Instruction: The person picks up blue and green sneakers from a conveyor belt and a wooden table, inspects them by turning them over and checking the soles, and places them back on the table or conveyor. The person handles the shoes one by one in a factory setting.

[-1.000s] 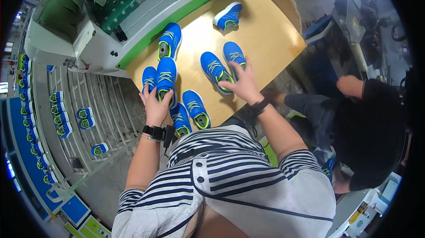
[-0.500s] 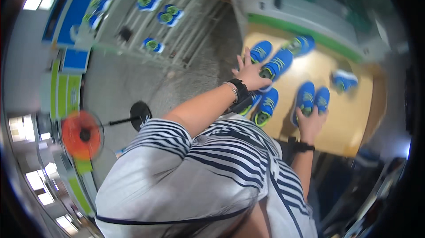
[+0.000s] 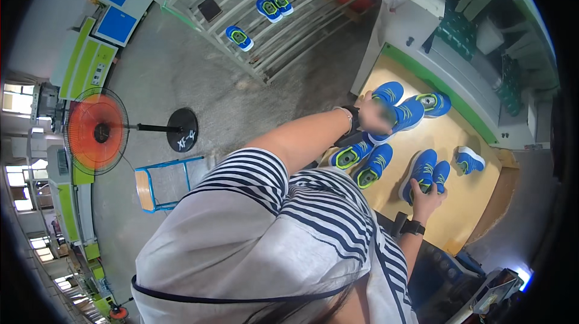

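My right hand [image 3: 426, 198] is closed round the heel ends of a pair of blue sneakers [image 3: 426, 166] with yellow-green laces, standing on a pale yellow tabletop. Farther left, my left hand [image 3: 375, 115] reaches to the heels of two more blue sneakers, one a laced sneaker [image 3: 410, 113] and the other a sneaker [image 3: 388, 92] beyond it. A smear covers its fingers, so their grip is not readable. Nearer me stand two sneakers, the left one [image 3: 351, 155] and the right one [image 3: 375, 166]. Behind the left hand's pair is another sneaker [image 3: 435, 104].
One sneaker [image 3: 469, 160] lies on its side at the table's right. A grey machine [image 3: 449, 71] borders the far edge. Left are a metal rack [image 3: 265, 65] bearing sneakers, a standing fan [image 3: 99, 131] and a blue-framed stool [image 3: 163, 185].
My left hand, its fingers spread before, now sits closer against the sneakers' heels. The right hand keeps its hold on its pair. The whole view has shifted, bringing the stool into sight.
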{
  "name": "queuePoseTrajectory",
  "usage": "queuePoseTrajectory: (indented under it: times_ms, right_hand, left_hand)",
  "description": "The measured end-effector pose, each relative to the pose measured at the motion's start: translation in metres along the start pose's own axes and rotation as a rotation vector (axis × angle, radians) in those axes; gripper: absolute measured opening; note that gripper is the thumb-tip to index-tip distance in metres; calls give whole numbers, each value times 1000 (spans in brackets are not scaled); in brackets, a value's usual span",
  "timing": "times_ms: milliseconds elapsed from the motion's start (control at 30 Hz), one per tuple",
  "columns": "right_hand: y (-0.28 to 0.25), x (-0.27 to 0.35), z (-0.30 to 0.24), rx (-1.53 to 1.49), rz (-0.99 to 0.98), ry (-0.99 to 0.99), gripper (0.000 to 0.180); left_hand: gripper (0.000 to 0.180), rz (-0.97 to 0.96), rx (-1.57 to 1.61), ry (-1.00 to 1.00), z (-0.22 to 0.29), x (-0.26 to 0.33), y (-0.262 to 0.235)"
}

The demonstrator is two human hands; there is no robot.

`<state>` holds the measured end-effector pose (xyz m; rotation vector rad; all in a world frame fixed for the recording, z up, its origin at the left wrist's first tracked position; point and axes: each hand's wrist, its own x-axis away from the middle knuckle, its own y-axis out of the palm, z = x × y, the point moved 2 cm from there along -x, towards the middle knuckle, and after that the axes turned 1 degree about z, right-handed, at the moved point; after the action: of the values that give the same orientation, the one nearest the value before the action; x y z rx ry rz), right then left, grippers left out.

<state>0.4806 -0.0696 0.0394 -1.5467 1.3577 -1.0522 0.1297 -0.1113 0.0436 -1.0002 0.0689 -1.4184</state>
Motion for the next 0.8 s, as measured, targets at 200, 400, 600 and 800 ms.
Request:
queuePoseTrajectory:
  times_ms: [200,400,600,800]
  right_hand:
    - [-13,18,27,-260,121,97,94]
    - [-59,70,-44,-317,171,134,90]
    - [-85,123,-143,-400,236,-65,67]
    - [-62,138,-282,-570,19,-199,68]
  left_hand:
    - [90,54,234,62,-26,-22,1]
    - [68,6,373,178,-51,-26,-40]
    - [37,-230,1430,147,-110,4,-80]
    - [52,-54,1596,-23,-242,81,-186]
